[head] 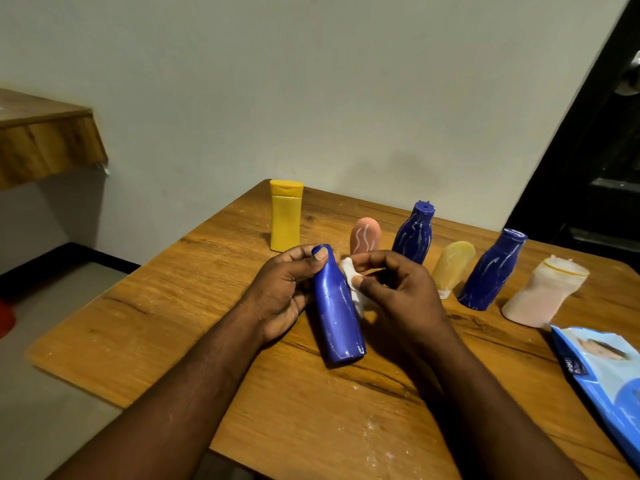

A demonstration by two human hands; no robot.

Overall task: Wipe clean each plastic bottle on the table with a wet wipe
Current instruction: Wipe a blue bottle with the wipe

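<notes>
Now blue bottle [337,313] in left hand [280,292], wipe [349,275] alongside.

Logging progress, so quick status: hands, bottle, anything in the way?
Left hand grips blue bottle. Right hand pinches wet wipe at its neck. Six bottles stand behind; nothing blocking.

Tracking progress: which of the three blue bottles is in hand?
The nearest blue bottle, gripped by the left hand; the other two stand white-streaked on the table.

Blue bottle [337,317] held tilted; crumpled white wipe [349,273] against its neck.
</notes>
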